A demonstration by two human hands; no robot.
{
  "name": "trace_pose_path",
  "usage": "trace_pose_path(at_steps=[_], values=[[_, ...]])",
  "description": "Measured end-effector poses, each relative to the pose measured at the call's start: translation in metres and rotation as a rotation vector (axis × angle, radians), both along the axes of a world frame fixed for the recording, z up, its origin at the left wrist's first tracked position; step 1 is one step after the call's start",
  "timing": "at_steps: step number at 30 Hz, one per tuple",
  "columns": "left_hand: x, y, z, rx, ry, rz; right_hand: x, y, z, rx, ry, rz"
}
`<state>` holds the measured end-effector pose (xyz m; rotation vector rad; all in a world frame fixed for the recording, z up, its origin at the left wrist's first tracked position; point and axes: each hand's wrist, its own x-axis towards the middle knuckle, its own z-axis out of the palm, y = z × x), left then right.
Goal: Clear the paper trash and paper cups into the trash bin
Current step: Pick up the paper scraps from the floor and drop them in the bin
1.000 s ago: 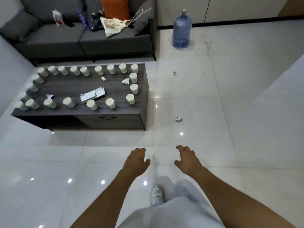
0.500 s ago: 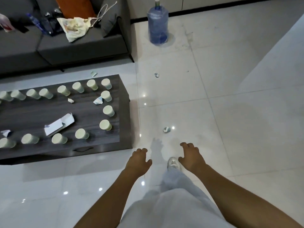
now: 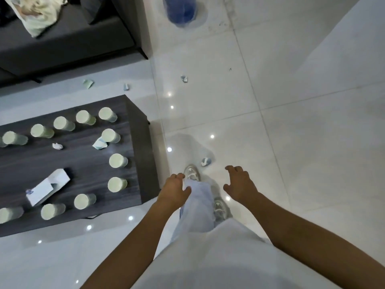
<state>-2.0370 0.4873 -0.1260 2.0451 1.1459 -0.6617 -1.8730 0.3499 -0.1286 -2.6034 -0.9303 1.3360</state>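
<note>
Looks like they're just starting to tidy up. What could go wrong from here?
The crumpled paper lies on the floor right by the front shoe, so it could get stepped on or kicked away. The paper cups stand close to the coffee table edge, so a careless reach might knock some off. No trash bin is in view, and both hands are empty.

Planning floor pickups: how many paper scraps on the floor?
4 scraps: one beside the front shoe, one farther out on open tile, two between sofa and coffee table. Others may be hidden.
</note>
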Motion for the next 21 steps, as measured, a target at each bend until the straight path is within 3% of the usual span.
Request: trace_pose_path(at_steps=[10,16,21], values=[[0.085,0.124,-0.107,-0.024,0.056,-0.135,0.063,0.110,-0.102,-0.041,0.053,-0.161],[0.118,0.145,-0.244,-0.056,0.072,-0.158,0.088,0.140,-0.248,-0.071,0.105,-0.140],[0.129,0.142,-0.376,-0.072,0.035,-0.095,0.093,0.147,-0.395,-0.104,0.078,0.039]])
